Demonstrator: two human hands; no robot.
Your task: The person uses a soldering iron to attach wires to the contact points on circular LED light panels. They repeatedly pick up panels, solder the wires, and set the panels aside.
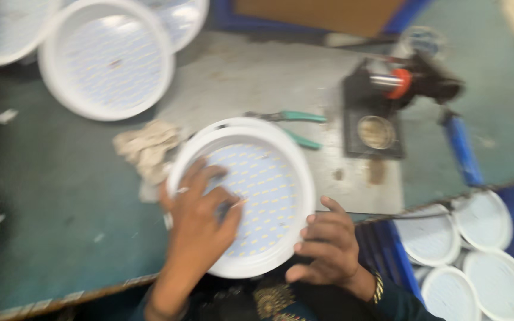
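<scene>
The round white lamp housing dotted with small yellow diodes [242,196] lies on the bench's near edge. The left hand [200,217] is pressed flat inside, seemingly pinching a thin wire; the right hand [328,246] is curled loosely at the rim, holding nothing. A wiring step is judged underway; steadiness is called for.

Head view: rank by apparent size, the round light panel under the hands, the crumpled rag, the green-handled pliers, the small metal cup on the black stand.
1. Round light panel, under the left hand, largest by far.
2. Crumpled rag and green-handled pliers: similar extent, and blur makes ranking unsure.
3. Small metal cup, smallest.
</scene>
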